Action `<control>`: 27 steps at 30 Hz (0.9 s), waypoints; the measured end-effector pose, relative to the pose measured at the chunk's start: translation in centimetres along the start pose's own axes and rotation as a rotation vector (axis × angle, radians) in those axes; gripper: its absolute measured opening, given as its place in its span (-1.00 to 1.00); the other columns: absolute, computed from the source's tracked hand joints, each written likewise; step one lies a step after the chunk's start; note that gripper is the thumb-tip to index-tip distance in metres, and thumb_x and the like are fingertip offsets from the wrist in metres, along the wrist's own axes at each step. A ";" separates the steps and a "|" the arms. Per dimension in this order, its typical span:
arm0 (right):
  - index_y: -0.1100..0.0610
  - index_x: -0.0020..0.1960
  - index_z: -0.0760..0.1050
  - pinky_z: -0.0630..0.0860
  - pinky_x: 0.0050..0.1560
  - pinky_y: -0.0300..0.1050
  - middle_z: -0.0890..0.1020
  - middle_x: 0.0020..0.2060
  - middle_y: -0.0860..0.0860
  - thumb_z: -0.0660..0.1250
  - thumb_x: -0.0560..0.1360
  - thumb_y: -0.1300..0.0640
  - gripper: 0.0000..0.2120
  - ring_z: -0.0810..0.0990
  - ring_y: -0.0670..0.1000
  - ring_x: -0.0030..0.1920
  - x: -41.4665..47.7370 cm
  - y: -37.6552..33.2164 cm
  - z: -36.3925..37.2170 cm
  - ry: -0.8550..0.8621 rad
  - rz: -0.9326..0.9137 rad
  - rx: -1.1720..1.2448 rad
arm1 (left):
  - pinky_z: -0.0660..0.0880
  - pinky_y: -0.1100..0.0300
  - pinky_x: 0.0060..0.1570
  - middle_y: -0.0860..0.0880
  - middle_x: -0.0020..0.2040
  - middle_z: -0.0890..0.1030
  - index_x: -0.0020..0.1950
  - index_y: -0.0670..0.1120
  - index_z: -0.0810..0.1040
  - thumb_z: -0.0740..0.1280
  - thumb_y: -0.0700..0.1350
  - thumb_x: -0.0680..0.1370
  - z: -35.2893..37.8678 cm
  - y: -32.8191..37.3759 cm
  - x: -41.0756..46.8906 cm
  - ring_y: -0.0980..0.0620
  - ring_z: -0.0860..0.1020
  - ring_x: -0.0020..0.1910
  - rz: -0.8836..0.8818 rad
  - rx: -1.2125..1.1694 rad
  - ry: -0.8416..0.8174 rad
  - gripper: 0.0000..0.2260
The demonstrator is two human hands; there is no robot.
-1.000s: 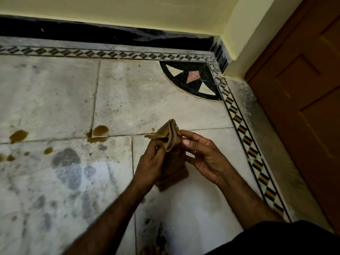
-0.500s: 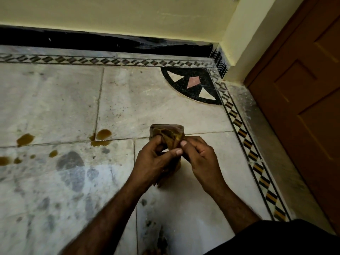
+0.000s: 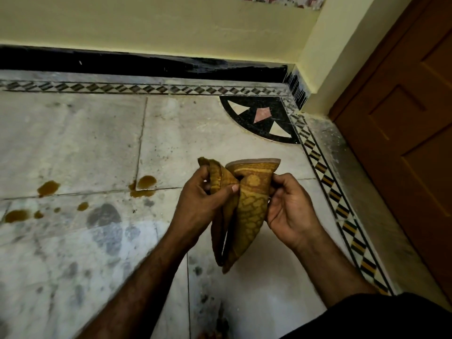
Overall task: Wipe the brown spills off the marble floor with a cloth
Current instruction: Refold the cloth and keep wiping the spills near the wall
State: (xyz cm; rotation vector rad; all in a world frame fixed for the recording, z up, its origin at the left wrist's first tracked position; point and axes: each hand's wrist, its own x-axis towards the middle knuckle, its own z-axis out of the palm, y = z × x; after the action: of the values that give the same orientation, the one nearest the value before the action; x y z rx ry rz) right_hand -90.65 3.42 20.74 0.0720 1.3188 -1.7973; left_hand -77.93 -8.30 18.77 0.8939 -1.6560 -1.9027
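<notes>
A yellow-brown patterned cloth point(image 3: 252, 206) hangs in the air above the marble floor point(image 3: 80, 143), folded and drooping to a point. My left hand point(image 3: 203, 204) pinches its left fold between thumb and fingers. My right hand point(image 3: 288, 206) grips its right edge. Brown spills lie on the floor to the left: a puddle on the tile joint point(image 3: 144, 184), a blob point(image 3: 48, 187), a small drop point(image 3: 83, 206) and a patch near the left edge point(image 3: 17, 215).
Dark wet footprint marks point(image 3: 105, 223) stain the tiles left of my arms. A black skirting point(image 3: 146, 64) and yellow wall close off the far side. A patterned inlay border point(image 3: 342, 209) and a brown wooden door point(image 3: 411, 143) stand at the right.
My hands have drawn apart and spread the bunched cloth open, so its patterned face now shows. The view has tilted up slightly.
</notes>
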 end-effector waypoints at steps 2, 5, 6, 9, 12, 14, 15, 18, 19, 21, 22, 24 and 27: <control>0.34 0.29 0.52 0.63 0.10 0.08 0.65 0.14 0.28 0.17 0.63 0.14 -0.64 0.65 0.19 0.08 -0.3 -1.1 -0.3 -0.003 0.002 0.014 | 0.68 0.03 -0.07 -0.11 -0.06 0.75 0.14 -0.10 0.59 0.50 -0.24 0.49 -0.9 1.4 0.0 -0.13 0.72 -0.03 -0.011 -0.077 -0.017 -0.75; 0.22 0.00 0.56 0.68 -0.08 -0.01 0.67 -0.16 0.13 0.15 0.65 0.14 -0.75 0.66 0.06 -0.16 -0.8 -4.0 -0.2 -0.085 -0.020 0.011 | 0.66 0.05 -0.15 -0.16 -0.06 0.73 0.19 -0.16 0.59 0.48 -0.22 0.48 -2.6 4.2 0.3 -0.19 0.72 -0.06 -0.048 -0.210 -0.058 -0.71; 0.19 -0.05 0.58 0.68 -0.09 0.00 0.67 -0.24 0.09 0.13 0.67 0.11 -0.71 0.67 0.03 -0.22 -0.9 -5.6 0.0 -0.116 -0.053 0.010 | 0.65 0.05 -0.17 -0.14 -0.09 0.72 0.14 -0.15 0.62 0.48 -0.16 0.48 -3.2 5.2 0.5 -0.16 0.72 -0.09 -0.061 -0.289 -0.086 -0.75; 0.16 0.15 0.66 0.62 0.17 0.20 0.71 0.06 0.17 0.21 0.63 -0.16 -0.57 0.70 0.13 0.07 -1.1 -9.1 1.6 -0.269 -0.120 -0.052 | 0.64 -0.03 -0.04 -0.14 -0.02 0.70 0.09 -0.12 0.68 0.40 0.08 0.49 -5.5 6.9 1.5 -0.13 0.69 -0.03 -0.075 -0.566 -0.175 -0.68; 0.19 0.22 0.63 0.64 0.16 0.15 0.70 0.15 0.19 0.32 0.56 0.08 -0.69 0.70 0.16 0.15 -0.8 -7.3 1.5 -0.284 -0.026 -0.267 | 0.60 -0.16 0.11 -0.19 0.22 0.66 0.29 -0.12 0.62 0.54 0.07 0.42 -6.8 5.5 1.7 -0.22 0.65 0.18 -0.198 -0.453 -0.267 -0.50; 0.27 0.26 0.56 0.65 0.13 0.05 0.71 0.12 0.21 0.32 0.54 0.35 -0.70 0.71 0.16 0.13 -0.2 -5.0 0.7 -0.190 -0.006 -0.310 | 0.61 -0.18 0.11 -0.28 0.25 0.63 0.34 -0.16 0.56 0.55 -0.15 0.42 -7.1 3.2 1.7 -0.28 0.65 0.17 -0.279 -0.322 -0.208 -0.50; 0.29 0.27 0.55 0.66 0.11 0.03 0.72 0.10 0.22 0.29 0.54 0.43 -0.68 0.71 0.16 0.11 0.3 -4.2 0.3 -0.160 -0.011 -0.310 | 0.63 -0.17 0.06 -0.31 0.23 0.64 0.33 -0.17 0.55 0.56 -0.24 0.39 -7.2 2.2 1.7 -0.30 0.67 0.13 -0.316 -0.274 -0.135 -0.49; 0.27 0.20 0.58 0.69 0.03 0.02 0.73 0.04 0.22 0.28 0.53 0.49 -0.70 0.74 0.13 -0.01 1.6 -3.5 -0.6 -0.089 -0.017 -0.286 | 0.66 -0.08 -0.09 -0.25 0.13 0.69 0.29 -0.18 0.56 0.53 -0.30 0.34 -8.0 0.7 1.7 -0.27 0.70 0.05 -0.390 -0.228 -0.051 -0.48; 0.25 0.16 0.59 0.69 0.02 0.04 0.73 0.03 0.21 0.30 0.53 0.48 -0.72 0.74 0.13 -0.03 1.9 -3.5 -0.9 -0.068 -0.008 -0.292 | 0.67 -0.06 -0.10 -0.23 0.12 0.70 0.28 -0.17 0.56 0.53 -0.31 0.36 -8.4 0.5 1.9 -0.25 0.70 0.03 -0.398 -0.213 -0.043 -0.50; 0.21 0.15 0.59 0.69 0.00 0.06 0.73 0.02 0.21 0.36 0.51 0.44 -0.74 0.74 0.11 -0.07 2.3 -3.3 -1.4 -0.023 0.001 -0.379 | 0.68 -0.04 -0.09 -0.24 0.19 0.66 0.32 -0.17 0.52 0.59 -0.29 0.34 -8.9 0.3 2.3 -0.23 0.70 0.03 -0.374 -0.144 -0.008 -0.42; 0.20 0.18 0.57 0.68 -0.02 0.07 0.73 0.01 0.20 0.39 0.51 0.42 -0.72 0.73 0.10 -0.09 2.5 -3.2 -1.5 0.008 -0.004 -0.413 | 0.67 -0.03 -0.09 -0.24 0.22 0.61 0.36 -0.14 0.46 0.63 -0.26 0.32 -8.9 0.3 2.6 -0.22 0.68 0.04 -0.362 -0.096 0.033 -0.34; 0.19 0.23 0.51 0.68 -0.06 0.08 0.71 -0.02 0.18 0.42 0.49 0.42 -0.64 0.72 0.11 -0.10 2.9 -3.2 -1.8 0.056 -0.028 -0.402 | 0.63 0.00 -0.19 -0.19 0.18 0.52 0.45 0.02 0.33 0.62 -0.25 0.35 -8.7 0.4 2.8 -0.18 0.64 0.00 -0.330 -0.040 0.155 -0.23; 0.20 0.22 0.54 0.68 -0.07 -0.06 0.70 -0.02 0.16 0.39 0.44 0.52 -0.58 0.69 0.09 -0.06 3.2 -3.2 -2.0 -0.072 -0.085 -0.440 | 0.58 0.04 -0.43 -0.24 0.11 0.56 0.40 0.13 0.44 0.59 -0.26 0.36 -8.9 0.4 3.0 -0.21 0.67 -0.13 -0.227 0.011 0.104 -0.31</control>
State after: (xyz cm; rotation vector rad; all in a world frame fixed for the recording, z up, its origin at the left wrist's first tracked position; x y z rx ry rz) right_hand -95.59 3.23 20.66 -0.2902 1.6541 -1.5235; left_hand -73.58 -16.61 18.10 1.2086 -1.5608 -1.9569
